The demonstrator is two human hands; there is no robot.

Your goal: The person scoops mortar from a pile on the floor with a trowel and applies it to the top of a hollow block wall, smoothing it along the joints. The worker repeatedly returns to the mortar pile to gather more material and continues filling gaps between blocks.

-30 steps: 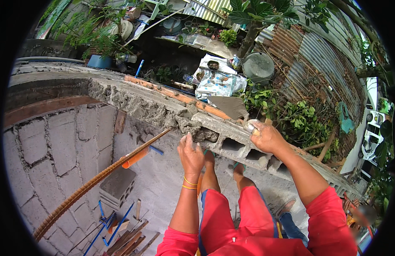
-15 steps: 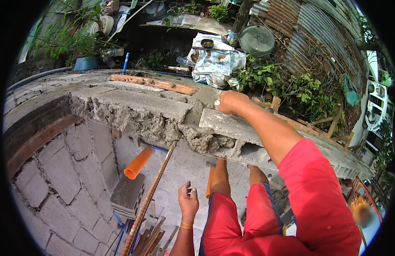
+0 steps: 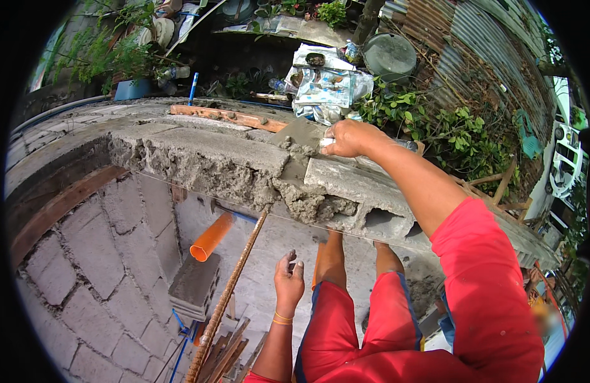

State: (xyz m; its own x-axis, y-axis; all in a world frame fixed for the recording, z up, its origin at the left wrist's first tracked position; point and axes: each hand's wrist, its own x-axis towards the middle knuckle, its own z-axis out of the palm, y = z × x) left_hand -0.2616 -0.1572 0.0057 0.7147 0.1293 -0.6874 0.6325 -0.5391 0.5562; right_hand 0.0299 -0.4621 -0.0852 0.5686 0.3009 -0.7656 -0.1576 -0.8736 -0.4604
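My right hand (image 3: 350, 138) is closed round the pale handle of a trowel, reaching over the top of a hollow-block wall. The trowel's grey blade (image 3: 300, 133) carries wet mortar and lies over the gap between two blocks. To the right of that gap is a concrete hollow block (image 3: 365, 182) with its cavities showing on the near side. On the left, another block (image 3: 209, 148) has rough mortar (image 3: 206, 175) down its face. Lower down, my left hand (image 3: 288, 281) hangs empty, its fingers loosely bent and apart.
A rusty rebar (image 3: 228, 297) rises before the wall, near an orange pipe (image 3: 212, 236). A thin string (image 3: 308, 225) runs along the wall's near side. Stacked blocks (image 3: 194, 287) and wood strips (image 3: 225, 354) lie below. A wooden plank (image 3: 228, 117) rests on the wall's far edge.
My right hand has brought the trowel up and its blade now shows, tilted above the gap with mortar on it. My left hand has risen slightly and stays empty.
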